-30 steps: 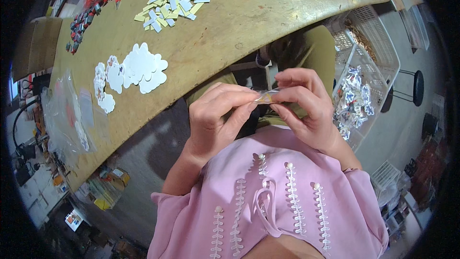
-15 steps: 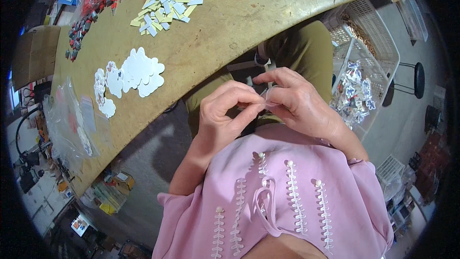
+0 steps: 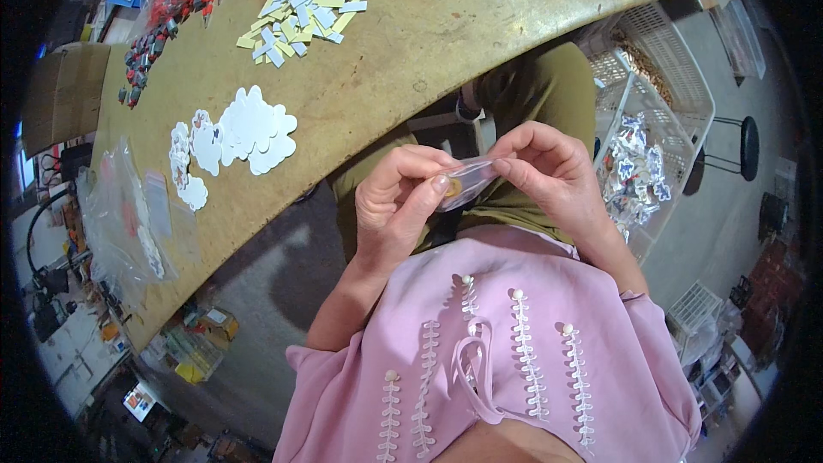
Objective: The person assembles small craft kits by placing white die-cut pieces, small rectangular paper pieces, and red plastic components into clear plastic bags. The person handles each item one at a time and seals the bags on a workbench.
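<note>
- Left hand (image 3: 399, 206) and right hand (image 3: 549, 173) are meeting in front of the chest, above the lap, both pinching one small clear plastic pouch (image 3: 467, 180) that is holding a small round brownish piece
- The pouch is lying between the two hands, its long axis running roughly left to right and tilting up toward the right hand; the left thumb is pressing on the end with the round piece, the right fingertips are gripping the far end
- Neither hand is nearer; both are touching it
- Beyond the hands, the worn yellowish wooden tabletop (image 3: 446, 43) is carrying white cloud-shaped card cut-outs (image 3: 249, 129) and a heap of small yellow and pale blue paper strips (image 3: 304, 4)
- A white plastic crate (image 3: 677, 77) with shiny wrapped pieces is standing to the right, well apart
- Nothing is standing between hands and pouch
</note>
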{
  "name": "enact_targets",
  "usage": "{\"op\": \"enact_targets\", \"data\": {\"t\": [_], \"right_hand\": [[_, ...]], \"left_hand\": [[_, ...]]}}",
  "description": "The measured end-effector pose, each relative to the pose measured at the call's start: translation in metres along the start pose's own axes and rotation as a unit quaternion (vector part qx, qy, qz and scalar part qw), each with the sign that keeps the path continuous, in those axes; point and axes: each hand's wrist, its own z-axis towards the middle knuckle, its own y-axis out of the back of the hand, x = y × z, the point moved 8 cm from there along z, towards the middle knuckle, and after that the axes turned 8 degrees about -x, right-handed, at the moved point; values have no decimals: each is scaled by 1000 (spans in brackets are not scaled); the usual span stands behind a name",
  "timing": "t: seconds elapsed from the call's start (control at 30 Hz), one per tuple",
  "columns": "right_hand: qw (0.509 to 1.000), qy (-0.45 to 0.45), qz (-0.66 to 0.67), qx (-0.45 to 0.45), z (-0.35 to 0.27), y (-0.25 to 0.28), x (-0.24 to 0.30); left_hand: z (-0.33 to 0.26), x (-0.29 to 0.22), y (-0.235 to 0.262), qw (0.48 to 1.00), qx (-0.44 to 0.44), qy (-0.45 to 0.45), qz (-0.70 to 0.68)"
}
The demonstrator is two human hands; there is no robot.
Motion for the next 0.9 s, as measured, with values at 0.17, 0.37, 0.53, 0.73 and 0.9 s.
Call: {"op": "enact_targets", "data": {"t": [0.17,0.37,0.53,0.73,0.9], "right_hand": [[1000,-21,3,-22,-1,-3,-7],[971,119,-193,-71,-5,-13,15],[939,203,-274,-55,-5,-22,26],[974,8,-219,-61,-16,18,17],[953,136,-211,-172,-32,125,29]], "left_hand": [[5,3,1,998,17,12,66],[18,-12,-20,939,7,-101,329],[19,-25,-22,912,7,-156,379],[7,-33,-13,918,90,-182,342],[-12,-73,20,873,-32,-275,402]]}}
